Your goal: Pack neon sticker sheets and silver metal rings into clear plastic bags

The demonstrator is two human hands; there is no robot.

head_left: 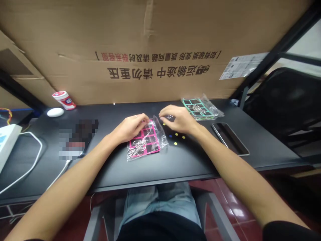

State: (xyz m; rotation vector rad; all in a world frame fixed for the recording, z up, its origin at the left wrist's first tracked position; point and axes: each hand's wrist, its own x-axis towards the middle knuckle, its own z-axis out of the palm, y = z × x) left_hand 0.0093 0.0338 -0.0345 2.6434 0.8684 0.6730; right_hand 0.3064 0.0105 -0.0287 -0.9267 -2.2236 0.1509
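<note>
My left hand [131, 128] lies over the upper left edge of a clear plastic bag [163, 140], its fingers curled and closed on the bag. Inside the bag are a pink card with black squares [152, 147] and a bundle of silver metal wire pieces [137, 147]. To the right, my right hand [178, 118] is just above the table, thumb and forefinger bent together; what they pinch, if anything, is too small to make out. A small silver wire piece [169, 116] shows beneath its curled fingers. Several yellow discs [176, 143] and a blue disc [170, 136] lie nearby.
Behind my right hand lies a bagged green-edged card [200, 108] with metal pieces. A phone [230, 138] is at the right. A red-and-white tub [64, 100], a white oval case [55, 112] and a white cable [59, 174] are at the left. Cardboard [155, 87] walls the back.
</note>
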